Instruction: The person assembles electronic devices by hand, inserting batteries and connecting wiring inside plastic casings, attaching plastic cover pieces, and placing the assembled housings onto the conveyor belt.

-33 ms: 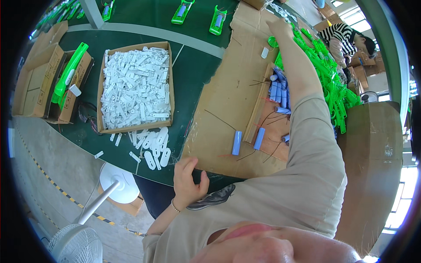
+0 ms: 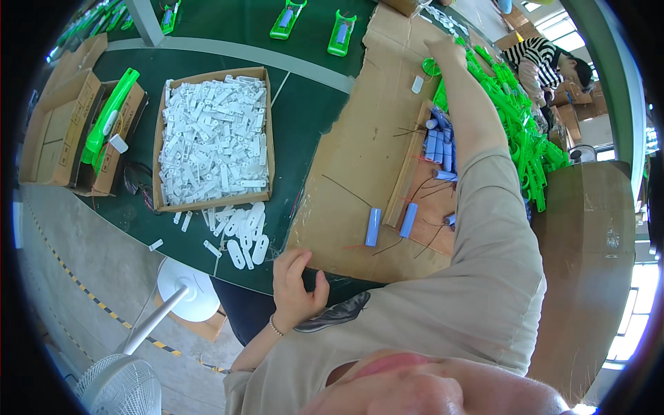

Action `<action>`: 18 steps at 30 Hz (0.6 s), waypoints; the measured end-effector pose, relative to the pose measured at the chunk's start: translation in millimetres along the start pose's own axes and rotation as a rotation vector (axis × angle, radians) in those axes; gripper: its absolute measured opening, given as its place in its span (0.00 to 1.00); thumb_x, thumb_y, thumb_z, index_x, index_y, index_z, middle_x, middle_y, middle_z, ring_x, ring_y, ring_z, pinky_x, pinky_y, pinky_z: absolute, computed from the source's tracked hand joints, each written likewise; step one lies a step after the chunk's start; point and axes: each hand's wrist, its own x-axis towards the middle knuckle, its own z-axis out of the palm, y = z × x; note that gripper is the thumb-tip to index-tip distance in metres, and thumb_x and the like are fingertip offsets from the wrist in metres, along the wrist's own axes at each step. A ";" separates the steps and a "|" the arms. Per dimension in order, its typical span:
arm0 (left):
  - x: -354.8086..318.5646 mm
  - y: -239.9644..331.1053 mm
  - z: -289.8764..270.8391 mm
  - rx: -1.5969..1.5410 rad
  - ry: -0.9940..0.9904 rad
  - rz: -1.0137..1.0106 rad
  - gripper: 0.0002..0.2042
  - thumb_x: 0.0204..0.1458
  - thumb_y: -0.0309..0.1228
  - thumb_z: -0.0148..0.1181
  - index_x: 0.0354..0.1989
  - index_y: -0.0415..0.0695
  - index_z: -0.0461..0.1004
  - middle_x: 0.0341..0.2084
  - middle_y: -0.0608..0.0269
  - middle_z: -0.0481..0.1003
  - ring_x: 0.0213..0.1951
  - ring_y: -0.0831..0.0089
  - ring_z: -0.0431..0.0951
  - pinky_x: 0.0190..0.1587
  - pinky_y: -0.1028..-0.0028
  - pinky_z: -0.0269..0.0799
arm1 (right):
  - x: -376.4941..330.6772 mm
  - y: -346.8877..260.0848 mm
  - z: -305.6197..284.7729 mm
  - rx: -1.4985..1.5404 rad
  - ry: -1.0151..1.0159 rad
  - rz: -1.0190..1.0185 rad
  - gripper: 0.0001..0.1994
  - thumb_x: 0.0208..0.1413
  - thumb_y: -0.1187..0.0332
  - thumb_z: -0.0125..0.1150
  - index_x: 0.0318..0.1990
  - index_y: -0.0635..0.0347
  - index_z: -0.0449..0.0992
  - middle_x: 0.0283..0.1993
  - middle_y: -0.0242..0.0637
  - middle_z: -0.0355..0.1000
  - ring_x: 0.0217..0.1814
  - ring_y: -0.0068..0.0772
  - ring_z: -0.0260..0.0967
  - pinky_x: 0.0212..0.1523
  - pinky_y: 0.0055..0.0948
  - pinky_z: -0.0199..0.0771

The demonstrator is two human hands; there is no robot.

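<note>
Nearest, the left hand (image 2: 296,285) rests on the near edge of the green table (image 2: 304,117), fingers loosely curled and holding nothing; its fingertips touch the near corner of a flat brown cardboard sheet (image 2: 353,159).

At 12 o'clock from that hand, two blue cylindrical cells lie on the sheet: one (image 2: 373,227) on bare cardboard, the other (image 2: 408,220) just past a shallow cardboard tray edge, thin dark wires trailing from both. Beyond, at 1 o'clock, a cluster of blue cells (image 2: 437,145) lies packed in the tray; their count cannot be told.

At 11 o'clock, loose white plastic pieces (image 2: 238,232) lie scattered on the table, and behind them an open cardboard box (image 2: 160,166) is filled with many more of the same.

At 10 o'clock, brown cartons (image 2: 55,131) stand at the table edge, one with a bright green plastic part (image 2: 111,114) on top.

Farthest, at 1 o'clock, the right hand (image 2: 446,50) reaches into a heap of green plastic parts (image 2: 522,138); whether it grips anything cannot be told. Three green assemblies (image 2: 342,32) lie at 12 o'clock.
</note>
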 end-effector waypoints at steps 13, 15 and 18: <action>10.7 10.1 4.4 0.130 0.069 -0.003 0.23 0.41 0.20 0.56 0.49 0.36 0.63 0.47 0.46 0.65 0.49 0.50 0.66 0.52 0.61 0.63 | -77.2 1.0 -52.5 0.545 -0.144 -0.477 0.36 0.40 0.56 0.64 0.58 0.64 0.64 0.46 0.52 0.73 0.45 0.49 0.73 0.43 0.35 0.73; 11.9 13.1 4.2 0.159 0.096 0.005 0.23 0.40 0.20 0.57 0.49 0.37 0.64 0.46 0.47 0.65 0.49 0.50 0.66 0.52 0.61 0.64 | -128.4 15.9 -105.8 0.603 -0.487 -0.676 0.38 0.40 0.50 0.64 0.60 0.58 0.62 0.48 0.51 0.72 0.51 0.50 0.70 0.50 0.40 0.69; 11.8 13.9 4.3 0.175 0.081 0.003 0.22 0.41 0.20 0.57 0.49 0.36 0.65 0.47 0.47 0.65 0.49 0.50 0.66 0.53 0.61 0.63 | -181.6 43.3 -121.5 0.749 -0.495 -0.883 0.36 0.40 0.53 0.66 0.58 0.61 0.64 0.48 0.51 0.72 0.49 0.48 0.71 0.47 0.36 0.71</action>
